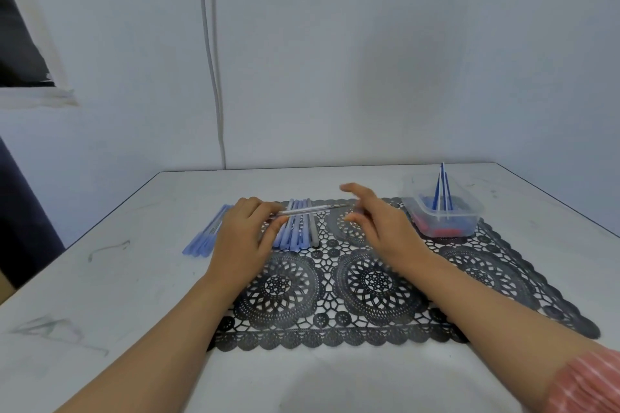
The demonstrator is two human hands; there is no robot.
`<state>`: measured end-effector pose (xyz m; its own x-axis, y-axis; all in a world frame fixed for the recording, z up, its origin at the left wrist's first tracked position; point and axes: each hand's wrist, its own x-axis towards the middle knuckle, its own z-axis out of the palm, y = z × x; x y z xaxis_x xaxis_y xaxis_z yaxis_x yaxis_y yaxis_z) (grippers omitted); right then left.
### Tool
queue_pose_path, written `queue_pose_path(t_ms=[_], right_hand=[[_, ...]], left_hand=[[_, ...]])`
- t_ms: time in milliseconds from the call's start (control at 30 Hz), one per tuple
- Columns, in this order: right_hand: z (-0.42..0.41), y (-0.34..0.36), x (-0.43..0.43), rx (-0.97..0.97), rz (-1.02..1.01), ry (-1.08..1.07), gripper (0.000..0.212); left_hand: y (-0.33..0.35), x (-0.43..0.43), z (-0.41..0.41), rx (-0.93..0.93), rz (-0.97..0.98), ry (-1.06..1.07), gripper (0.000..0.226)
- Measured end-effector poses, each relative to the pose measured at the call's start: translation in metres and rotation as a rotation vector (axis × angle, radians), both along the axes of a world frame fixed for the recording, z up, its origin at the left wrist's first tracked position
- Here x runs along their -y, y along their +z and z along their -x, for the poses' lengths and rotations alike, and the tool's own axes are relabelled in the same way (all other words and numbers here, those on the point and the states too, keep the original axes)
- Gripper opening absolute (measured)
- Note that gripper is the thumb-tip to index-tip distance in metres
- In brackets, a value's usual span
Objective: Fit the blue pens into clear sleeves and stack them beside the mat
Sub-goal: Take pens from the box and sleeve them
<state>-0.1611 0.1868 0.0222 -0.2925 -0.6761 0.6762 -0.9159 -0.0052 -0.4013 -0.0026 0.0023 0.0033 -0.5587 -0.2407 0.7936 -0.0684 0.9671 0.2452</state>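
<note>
One slim pen (pixel 313 209) (translucent), left hand (pixel 246 231).

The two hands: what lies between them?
In the head view, the clear pen the left hand grips reaches toward the right hand, above blue pens on the mat.

White table (pixel 100 278) against a pale wall (pixel 369 60).

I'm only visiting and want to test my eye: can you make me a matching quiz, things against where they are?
Things:
1 clear tub
2 clear slim pen
3 side pile of pens
4 row of blue pens

Places:
a on the bare table, left of the mat
b on the mat's far right corner
c held in the left hand
d on the mat, beneath the held pen

Pairs: 1-b, 2-c, 3-a, 4-d
</note>
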Motion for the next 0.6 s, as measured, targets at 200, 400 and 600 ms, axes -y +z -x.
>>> queue_pose_path(t_ms=[200, 400, 600], right_hand=[[-0.001, 0.002, -0.002, 0.217, 0.165, -0.118, 0.014], [0.013, 0.002, -0.001, 0.191, -0.061, -0.123, 0.008], [0.022, -0.007, 0.008, 0.011, -0.313, -0.139, 0.020]], left_hand=[[0.000, 0.003, -0.002, -0.035, -0.054, 0.034, 0.030], [-0.001, 0.002, 0.001, -0.029, -0.076, 0.001, 0.029], [-0.002, -0.001, 0.001, 0.026, -0.144, -0.050, 0.033]])
